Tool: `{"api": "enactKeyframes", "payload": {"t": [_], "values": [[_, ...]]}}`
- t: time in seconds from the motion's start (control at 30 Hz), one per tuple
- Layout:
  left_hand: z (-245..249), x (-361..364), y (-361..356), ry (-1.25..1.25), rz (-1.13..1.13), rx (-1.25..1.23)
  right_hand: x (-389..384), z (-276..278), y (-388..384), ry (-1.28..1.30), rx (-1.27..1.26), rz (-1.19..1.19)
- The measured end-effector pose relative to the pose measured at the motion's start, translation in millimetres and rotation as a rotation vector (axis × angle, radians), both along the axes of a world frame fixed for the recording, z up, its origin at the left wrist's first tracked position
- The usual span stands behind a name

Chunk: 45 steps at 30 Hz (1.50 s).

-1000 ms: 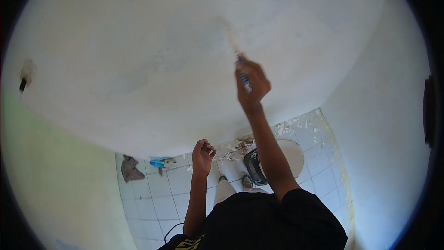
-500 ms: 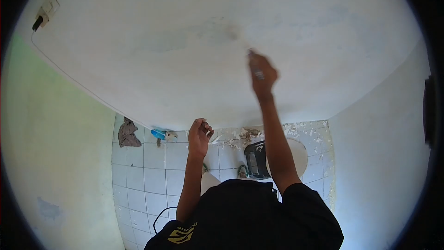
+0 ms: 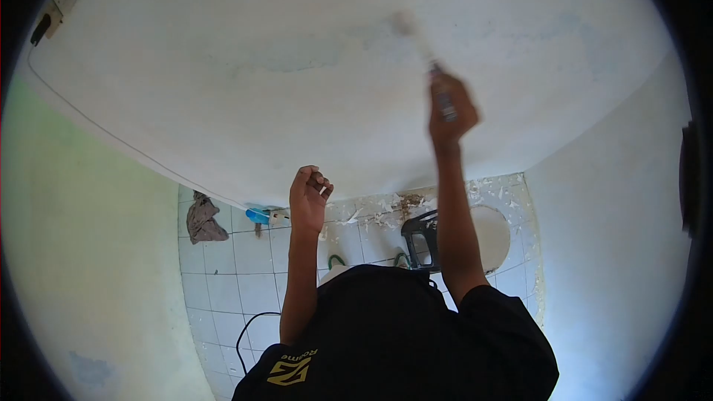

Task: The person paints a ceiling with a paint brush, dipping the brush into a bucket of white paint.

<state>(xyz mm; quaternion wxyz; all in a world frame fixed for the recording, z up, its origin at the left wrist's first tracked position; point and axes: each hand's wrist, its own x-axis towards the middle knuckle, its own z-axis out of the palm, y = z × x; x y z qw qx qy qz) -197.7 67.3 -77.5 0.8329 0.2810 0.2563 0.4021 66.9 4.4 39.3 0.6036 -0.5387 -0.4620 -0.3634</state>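
Observation:
My right hand [image 3: 453, 108] is raised to the pale wall [image 3: 223, 126], its fingers wrapped round the dark handle of a hand tool [image 3: 447, 102]. A pale shaft leads up and left to a brownish head, too blurred by motion to tell its kind. That head lies over a bluish, patchy band [image 3: 304, 58] on the wall; whether it touches cannot be made out. Lower and to the left, my left hand [image 3: 308, 197] hovers in front of the wall's foot. Its fingers are loosely curled, with a gap between them, and nothing shows in it.
Pale flakes [image 3: 364, 215] litter the tiled floor [image 3: 256, 289] along the wall. A dark stool [image 3: 422, 241] and a round whitish lid or bucket [image 3: 490, 238] stand below my right arm. Leftward lie a grey cloth [image 3: 206, 220] and a blue object [image 3: 258, 215]. A cord runs from a socket [image 3: 56, 15].
My right hand and the tool have shifted right and slightly up in the view. My left hand sits a little higher and further left. The camera view has also tilted slightly.

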Motion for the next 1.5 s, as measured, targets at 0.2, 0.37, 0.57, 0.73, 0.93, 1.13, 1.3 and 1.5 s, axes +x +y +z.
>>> {"api": "enactKeyframes", "payload": {"t": [0.2,0.37,0.57,0.73,0.93,1.13,1.3,1.5], "values": [[-11.9,-18.4,30.0,0.017,-0.023,-0.034,-8.5,6.7,14.7,0.208,0.138,-0.002],[-6.6,-12.3,39.3,0.023,-0.120,-0.007,-74.4,-10.5,21.6,0.198,-0.175,0.306],[-5.3,-15.0,38.9,-0.001,-0.213,-0.003,4.1,33.8,0.8,0.029,0.101,-0.036],[-13.1,-15.2,42.4,0.018,-0.180,-0.041,-40.3,6.0,19.8,0.042,0.103,-0.081],[-14.3,-13.3,38.0,-0.031,-0.222,-0.036,-85.4,-9.0,28.5,0.090,-0.250,0.225],[-11.5,-13.9,36.1,-0.010,-0.171,-0.043,7.6,52.7,-4.5,0.165,0.047,0.043],[-13.8,-21.2,39.9,-0.021,-0.117,-0.041,-15.2,40.7,8.3,-0.006,0.215,-0.196],[-15.2,-0.4,42.6,-0.004,-0.174,-0.051,-95.5,-12.1,45.4,0.062,-0.174,0.133]]}}
